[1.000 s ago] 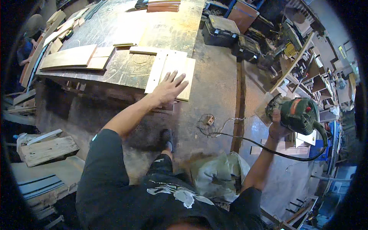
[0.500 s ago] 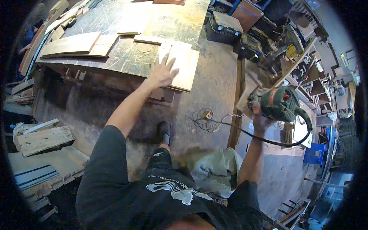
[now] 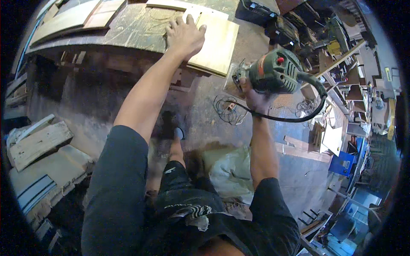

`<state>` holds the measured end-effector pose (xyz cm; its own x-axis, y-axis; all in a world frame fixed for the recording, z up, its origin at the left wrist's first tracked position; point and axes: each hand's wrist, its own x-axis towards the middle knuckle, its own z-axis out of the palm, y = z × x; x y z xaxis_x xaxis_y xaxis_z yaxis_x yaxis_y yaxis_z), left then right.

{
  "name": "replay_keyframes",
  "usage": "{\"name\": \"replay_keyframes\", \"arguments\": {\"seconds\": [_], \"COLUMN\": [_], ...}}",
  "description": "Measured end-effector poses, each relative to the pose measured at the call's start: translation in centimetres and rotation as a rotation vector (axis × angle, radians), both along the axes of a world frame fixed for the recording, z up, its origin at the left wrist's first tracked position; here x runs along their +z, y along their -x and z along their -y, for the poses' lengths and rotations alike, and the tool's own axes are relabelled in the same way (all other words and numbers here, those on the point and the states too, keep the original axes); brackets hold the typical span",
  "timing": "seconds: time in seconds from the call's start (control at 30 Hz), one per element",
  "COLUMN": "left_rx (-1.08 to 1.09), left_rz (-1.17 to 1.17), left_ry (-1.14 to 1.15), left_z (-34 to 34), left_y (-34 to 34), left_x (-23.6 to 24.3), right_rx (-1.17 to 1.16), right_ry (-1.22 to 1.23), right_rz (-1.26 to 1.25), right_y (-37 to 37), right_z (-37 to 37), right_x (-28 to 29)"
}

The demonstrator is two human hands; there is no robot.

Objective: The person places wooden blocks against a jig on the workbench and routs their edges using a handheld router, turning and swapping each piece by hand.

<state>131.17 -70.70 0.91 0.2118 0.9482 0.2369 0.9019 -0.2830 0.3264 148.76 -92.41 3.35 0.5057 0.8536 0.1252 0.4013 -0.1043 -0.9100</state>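
Observation:
My left hand (image 3: 184, 39) reaches onto the near edge of the workbench (image 3: 132, 30), its fingers spread and resting at the left part of a pale stack of wooden boards (image 3: 215, 42); one board has small holes. Beside the stack, a little lower, my right hand (image 3: 258, 96) grips a green corded power tool (image 3: 275, 72) with a red button and a clear base plate, held in the air near the bench corner. Its black cable (image 3: 299, 119) loops down below my wrist.
More planks (image 3: 64, 21) lie on the bench's left. On the floor are coiled wires (image 3: 226, 113) and a pale sack (image 3: 226, 170). Scrap wood (image 3: 40, 145) is piled at lower left. Black toolboxes (image 3: 252, 10), cluttered shelving (image 3: 354, 94) and a blue box (image 3: 341, 162) stand to the right.
My right hand has brought the tool leftward and up toward the bench corner. My left hand has moved higher in the picture along with the boards as the view shifted, fingers still spread.

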Motion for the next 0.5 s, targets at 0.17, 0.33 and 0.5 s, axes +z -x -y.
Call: {"name": "replay_keyframes", "arguments": {"seconds": [0.17, 0.33, 0.5], "left_rx": [-0.028, 0.012, 0.029], "left_rz": [0.037, 0.076, 0.078], "left_ry": [-0.051, 0.049, 0.1], "left_z": [-0.4, 0.6, 0.0], "left_y": [0.4, 0.4, 0.4], "left_x": [-0.8, 2.0, 2.1], "right_rx": [0.09, 0.114, 0.109], "right_ry": [-0.337, -0.524, -0.516], "right_rz": [-0.244, -0.4, 0.008], "right_y": [3.4, 2.4, 2.3], "right_z": [-1.2, -3.1, -3.9], "right_x": [-0.2, -1.8, -0.3]}}
